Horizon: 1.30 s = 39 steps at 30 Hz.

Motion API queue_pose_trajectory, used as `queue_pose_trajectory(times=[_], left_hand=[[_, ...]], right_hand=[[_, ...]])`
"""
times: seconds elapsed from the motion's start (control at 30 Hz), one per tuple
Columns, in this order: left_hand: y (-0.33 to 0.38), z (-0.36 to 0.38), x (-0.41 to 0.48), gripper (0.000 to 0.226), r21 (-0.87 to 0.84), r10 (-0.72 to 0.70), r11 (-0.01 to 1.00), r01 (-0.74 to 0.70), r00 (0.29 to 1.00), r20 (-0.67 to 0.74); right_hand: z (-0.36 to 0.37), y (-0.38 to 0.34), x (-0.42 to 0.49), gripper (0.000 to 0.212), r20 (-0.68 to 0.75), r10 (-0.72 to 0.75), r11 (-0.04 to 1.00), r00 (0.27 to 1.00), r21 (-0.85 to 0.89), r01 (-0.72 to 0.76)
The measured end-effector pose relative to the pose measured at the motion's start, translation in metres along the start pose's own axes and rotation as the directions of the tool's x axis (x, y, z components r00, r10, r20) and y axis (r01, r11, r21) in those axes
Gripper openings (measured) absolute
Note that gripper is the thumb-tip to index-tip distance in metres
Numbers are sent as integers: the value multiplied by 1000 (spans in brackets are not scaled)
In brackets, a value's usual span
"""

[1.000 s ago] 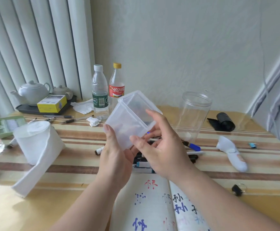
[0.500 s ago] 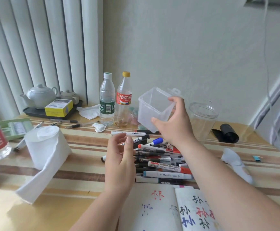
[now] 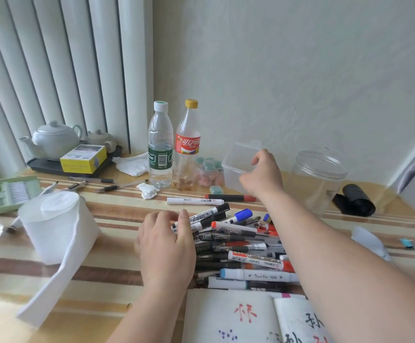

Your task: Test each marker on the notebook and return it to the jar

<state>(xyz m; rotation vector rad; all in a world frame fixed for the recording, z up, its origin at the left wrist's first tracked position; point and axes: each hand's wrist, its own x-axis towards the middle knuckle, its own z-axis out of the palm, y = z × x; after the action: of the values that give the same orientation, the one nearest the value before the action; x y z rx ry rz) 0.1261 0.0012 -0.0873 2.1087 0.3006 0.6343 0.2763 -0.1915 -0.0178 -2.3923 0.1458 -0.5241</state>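
Head view. Release square plastic tub (image 3: pixel 233 169), gripped by curled right hand (image 3: pixel 262 175), far, left of empty jar (image 3: pixel 320 179); with loosely spread left hand (image 3: pixel 166 246) resting on marker pile (image 3: pixel 238 246), single out one top marker for near notebook (image 3: pixel 226 318).

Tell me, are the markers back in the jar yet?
Not yet. The open white notebook has coloured scribbles, but the clear round plastic jar looks empty. The right hand holds a translucent square plastic box; the left hand touches the pile of markers, all waiting to go in.

Left hand (image 3: pixel 166 248) on marker pile (image 3: pixel 241 243)
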Motion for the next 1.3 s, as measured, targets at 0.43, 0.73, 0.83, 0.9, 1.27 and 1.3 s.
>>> queue_pose_trajectory(times=[0.43, 0.73, 0.83, 0.9, 1.27, 1.3], left_hand=[[3, -1, -1, 51, -410, 10, 912, 35, 994, 108], [7, -4, -1, 38, -427, -90, 898, 108, 994, 63], [6, -3, -1, 39, -410, -78, 907, 95, 995, 56], [6, -2, -1, 38, -400, -68, 913, 83, 996, 50], [28, -11, -16, 6, -157, 343, 925, -347, 938, -47], [35, -16, -22, 7, -167, 416, 895, -414, 909, -24]], right_hand=[[-34, -3, -4, 28, 440, 39, 997, 897, -82, -3], [-26, -5, -12, 71, 384, 78, 990, 920, -137, -27], [-34, -13, -18, 80, 336, 68, 984, 939, -180, -7], [-43, -18, -27, 83, 311, 60, 973, 948, -229, 13], [-132, 59, -159, 23, 433, -65, 991, 899, -77, 109], [-133, 70, -165, 21, 408, -44, 993, 912, -85, 87]])
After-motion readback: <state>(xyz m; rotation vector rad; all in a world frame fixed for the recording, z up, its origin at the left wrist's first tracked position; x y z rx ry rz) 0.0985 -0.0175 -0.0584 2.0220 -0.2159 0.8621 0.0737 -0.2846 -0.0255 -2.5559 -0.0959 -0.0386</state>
